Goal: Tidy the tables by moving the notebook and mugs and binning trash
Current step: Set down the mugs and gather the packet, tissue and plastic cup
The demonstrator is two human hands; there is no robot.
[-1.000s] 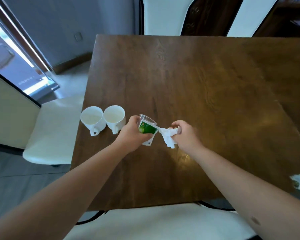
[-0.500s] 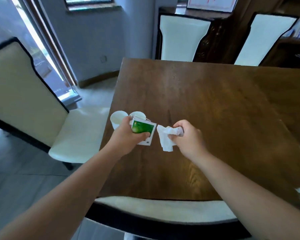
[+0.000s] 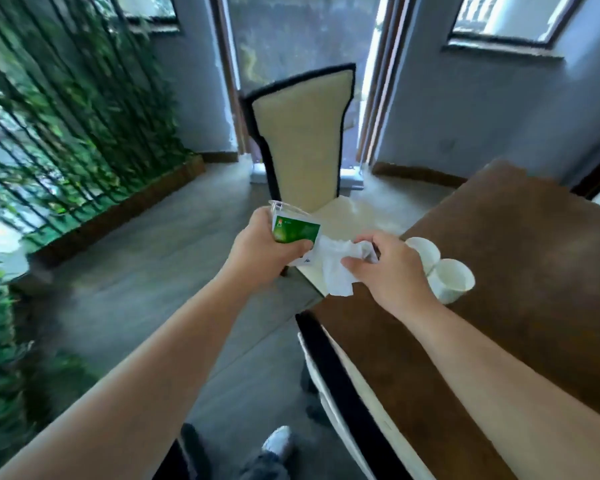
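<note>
left hand fingers wrapped around a green-labelled packet, long axis tilted up-left; right hand pinching a crumpled white tissue beside two mugs.

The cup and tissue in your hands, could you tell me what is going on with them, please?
A person is clearing trash from the table. The left hand holds a clear cup with a green label, and the right hand pinches a crumpled tissue. Both are held out over the floor, beside the table edge, facing a chair. Two mugs stand on the table corner. No bin is in view.
</note>
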